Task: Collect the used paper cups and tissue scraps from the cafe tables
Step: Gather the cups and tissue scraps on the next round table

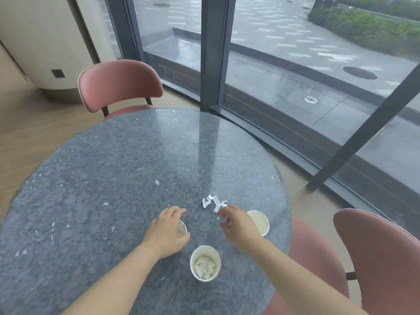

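Three white paper cups stand near the front of a round dark stone table. The nearest cup holds crumpled tissue. My left hand is wrapped over a second cup, mostly hiding it. The third cup sits partly behind my right hand. A twisted white tissue scrap lies on the table, and my right fingertips touch its near end; the grip is unclear. Small white tissue bits dot the tabletop.
A pink chair stands at the table's far side, and two more pink chairs at the right. A glass wall with dark frames runs behind. A beige column rises at the left over wooden floor.
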A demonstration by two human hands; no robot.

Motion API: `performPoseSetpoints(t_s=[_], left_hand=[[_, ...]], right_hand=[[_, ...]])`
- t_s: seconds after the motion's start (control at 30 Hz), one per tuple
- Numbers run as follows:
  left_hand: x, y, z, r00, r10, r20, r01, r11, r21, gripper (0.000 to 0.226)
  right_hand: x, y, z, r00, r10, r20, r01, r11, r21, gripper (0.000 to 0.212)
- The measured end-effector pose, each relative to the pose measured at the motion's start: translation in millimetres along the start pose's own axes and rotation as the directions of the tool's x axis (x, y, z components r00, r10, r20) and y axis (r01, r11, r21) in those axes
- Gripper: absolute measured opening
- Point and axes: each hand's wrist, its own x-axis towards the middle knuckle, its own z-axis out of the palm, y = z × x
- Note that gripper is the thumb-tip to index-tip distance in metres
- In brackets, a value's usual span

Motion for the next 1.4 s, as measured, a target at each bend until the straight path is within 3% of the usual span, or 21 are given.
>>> performPoseSetpoints(t_s=[0.2, 0.8, 1.0, 1.17, 1.4], left_hand=[[30, 14, -11, 1.0, -0.018, -0.02, 0.017, 1.0, -0.018, 0.05], [137, 26, 43, 0.965, -0.042, 0.258, 0.047, 0.999, -0.016, 0.042], [146, 22, 53, 0.972, -0.041, 0.232, 0.052, 0.998, -0.042, 0.02], [140, 21, 45, 0.97, -0.038, 0.239, 0.054, 0.997, -0.061, 0.016], [104, 22, 11, 0.996, -0.012, 0.085, 0.023, 0.991, -0.129, 0.013]], right_hand=[[32, 7, 2, 0.998, -0.002, 0.067, 0.005, 0.999, -0.038, 0.024], [121, 45, 31, 0.938, 0.21, 0.277, -0.169, 0.972, -0.165, 0.04], [126, 51, 38, 0.934, 0.221, 0.28, -0.178, 0.969, -0.171, 0.03], [123, 44, 40, 0.925, 0.21, 0.317, -0.147, 0.966, -0.211, 0.022], [98, 14, 23, 0.984, 0.082, 0.157, -0.077, 0.996, -0.036, 0.022]])
